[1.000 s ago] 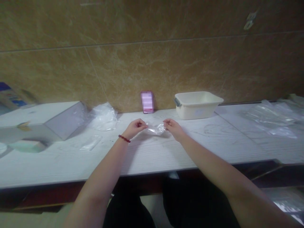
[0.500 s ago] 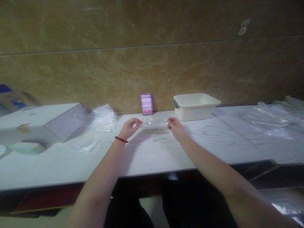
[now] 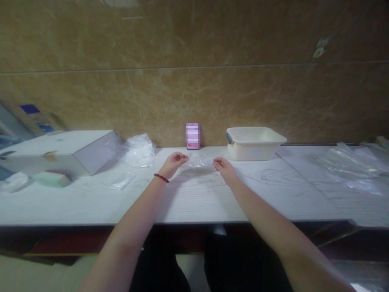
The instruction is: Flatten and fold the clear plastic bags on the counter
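Note:
A clear plastic bag (image 3: 200, 161) is stretched between my two hands, just above the white tabletop. My left hand (image 3: 176, 161), with a dark red bead bracelet at the wrist, pinches the bag's left end. At its right end, the fingertips of my right hand (image 3: 223, 165) are closed on the plastic. Behind the bag a phone (image 3: 192, 136) leans upright against the wall, its screen blurred. The cream plastic basin (image 3: 255, 150) with a grey handle stands to the right of the phone. Whether the bag holds anything is too faint to make out.
On the left are a white box (image 3: 60, 152), a pale green block (image 3: 51, 179), crumpled clear bags (image 3: 139, 150) and a small flat packet (image 3: 123, 181). More clear plastic bags (image 3: 352, 162) lie at the right. A tiled wall (image 3: 164, 97) bounds the table's back.
The camera view has shifted slightly, so the whole scene sits a little further right. Both hands still hold the bag, and they are slightly closer together, the plastic looking less taut.

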`<action>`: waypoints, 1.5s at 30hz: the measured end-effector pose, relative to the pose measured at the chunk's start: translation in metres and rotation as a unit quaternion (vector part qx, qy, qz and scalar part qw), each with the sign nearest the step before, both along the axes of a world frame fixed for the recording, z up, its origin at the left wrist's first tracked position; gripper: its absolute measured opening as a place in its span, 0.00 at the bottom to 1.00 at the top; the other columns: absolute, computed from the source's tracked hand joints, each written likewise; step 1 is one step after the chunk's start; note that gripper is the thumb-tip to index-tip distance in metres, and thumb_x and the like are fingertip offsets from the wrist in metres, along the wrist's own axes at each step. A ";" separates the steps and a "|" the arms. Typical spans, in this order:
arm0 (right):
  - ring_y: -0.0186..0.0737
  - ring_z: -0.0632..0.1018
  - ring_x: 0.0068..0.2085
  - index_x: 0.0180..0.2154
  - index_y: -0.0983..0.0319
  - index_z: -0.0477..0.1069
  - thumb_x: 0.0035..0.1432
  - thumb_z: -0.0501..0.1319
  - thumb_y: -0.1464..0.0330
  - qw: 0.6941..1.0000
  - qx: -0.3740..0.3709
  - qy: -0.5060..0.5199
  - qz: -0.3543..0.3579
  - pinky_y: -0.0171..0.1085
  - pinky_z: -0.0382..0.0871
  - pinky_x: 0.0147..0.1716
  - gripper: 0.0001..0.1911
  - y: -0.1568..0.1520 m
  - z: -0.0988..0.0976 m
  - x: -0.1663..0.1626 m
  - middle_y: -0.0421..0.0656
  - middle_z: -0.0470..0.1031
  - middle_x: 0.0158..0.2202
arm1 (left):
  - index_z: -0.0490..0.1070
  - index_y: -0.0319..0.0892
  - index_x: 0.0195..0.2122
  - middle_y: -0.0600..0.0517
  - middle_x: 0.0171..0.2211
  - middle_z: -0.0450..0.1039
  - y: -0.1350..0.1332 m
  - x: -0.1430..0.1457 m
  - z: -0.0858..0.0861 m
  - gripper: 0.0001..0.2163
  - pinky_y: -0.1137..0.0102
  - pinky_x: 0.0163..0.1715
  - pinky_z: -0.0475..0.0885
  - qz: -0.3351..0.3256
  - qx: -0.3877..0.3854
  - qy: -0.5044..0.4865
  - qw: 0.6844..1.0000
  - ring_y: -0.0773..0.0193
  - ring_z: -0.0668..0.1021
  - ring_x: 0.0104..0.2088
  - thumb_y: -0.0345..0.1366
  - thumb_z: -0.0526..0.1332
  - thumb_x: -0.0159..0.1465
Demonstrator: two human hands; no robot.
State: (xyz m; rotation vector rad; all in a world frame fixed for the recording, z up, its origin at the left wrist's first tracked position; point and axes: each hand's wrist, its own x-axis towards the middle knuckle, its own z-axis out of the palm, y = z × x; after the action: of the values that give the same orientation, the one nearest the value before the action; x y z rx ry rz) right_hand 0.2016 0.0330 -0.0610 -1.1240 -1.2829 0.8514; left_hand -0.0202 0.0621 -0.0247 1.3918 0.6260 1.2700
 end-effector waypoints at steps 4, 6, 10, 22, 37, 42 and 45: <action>0.30 0.67 0.27 0.32 0.62 0.64 0.43 0.54 0.64 0.997 -0.051 0.044 0.038 0.31 0.60 0.26 0.11 -0.005 0.006 -0.002 0.38 0.68 0.26 | 0.63 0.37 0.26 0.52 0.30 0.70 -0.005 0.002 0.014 0.10 0.72 0.37 0.64 0.031 -0.007 -0.011 0.999 0.70 0.72 0.33 0.30 0.64 0.44; 0.30 0.68 0.29 0.34 0.61 0.64 0.44 0.54 0.64 0.991 -0.076 0.085 0.076 0.31 0.60 0.26 0.13 -0.007 0.008 -0.003 0.40 0.69 0.30 | 0.65 0.37 0.28 0.51 0.32 0.70 -0.011 0.003 0.023 0.10 0.71 0.38 0.64 0.029 -0.031 -0.032 0.999 0.69 0.72 0.36 0.30 0.64 0.45; 0.29 0.67 0.29 0.37 0.60 0.65 0.43 0.53 0.66 0.984 -0.089 0.098 0.119 0.30 0.60 0.26 0.15 -0.012 0.012 -0.004 0.41 0.68 0.33 | 0.66 0.39 0.33 0.51 0.36 0.70 -0.024 0.005 0.039 0.10 0.66 0.41 0.65 0.001 -0.084 -0.120 0.989 0.65 0.70 0.41 0.29 0.61 0.49; 0.30 0.69 0.31 0.29 0.62 0.68 0.43 0.59 0.64 0.955 -0.174 0.085 0.226 0.31 0.61 0.29 0.10 -0.050 0.033 -0.021 0.40 0.69 0.30 | 0.65 0.42 0.32 0.54 0.37 0.67 -0.058 0.005 0.051 0.07 0.66 0.41 0.66 0.011 -0.096 -0.171 0.981 0.67 0.70 0.40 0.32 0.59 0.51; 0.34 0.74 0.30 0.39 0.61 0.61 0.51 0.49 0.72 0.956 -0.204 0.096 0.187 0.35 0.68 0.28 0.12 -0.092 0.098 -0.002 0.46 0.70 0.37 | 0.61 0.37 0.42 0.54 0.23 0.66 -0.079 -0.008 0.031 0.21 0.80 0.17 0.59 0.088 -0.248 0.225 0.938 0.76 0.66 0.18 0.27 0.62 0.46; 0.37 0.72 0.39 0.39 0.59 0.64 0.45 0.53 0.77 0.950 -0.132 -0.022 0.282 0.38 0.68 0.33 0.16 -0.102 0.128 -0.002 0.44 0.63 0.49 | 0.64 0.37 0.39 0.53 0.22 0.68 -0.083 -0.011 0.029 0.18 0.79 0.15 0.58 0.004 -0.248 0.300 0.921 0.73 0.68 0.18 0.28 0.61 0.45; 0.35 0.71 0.40 0.38 0.60 0.66 0.43 0.54 0.79 0.952 -0.060 -0.154 0.256 0.36 0.66 0.36 0.18 -0.104 0.141 -0.003 0.44 0.68 0.43 | 0.65 0.38 0.38 0.54 0.19 0.67 -0.084 -0.013 0.026 0.16 0.78 0.14 0.56 -0.008 -0.224 0.347 0.911 0.72 0.67 0.16 0.28 0.60 0.45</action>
State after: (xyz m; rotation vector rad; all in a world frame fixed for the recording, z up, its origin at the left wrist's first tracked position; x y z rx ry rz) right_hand 0.1985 -0.0714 0.0802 -1.0590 -1.8509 1.1790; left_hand -0.0329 -0.0219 0.0017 1.4262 1.2942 0.5250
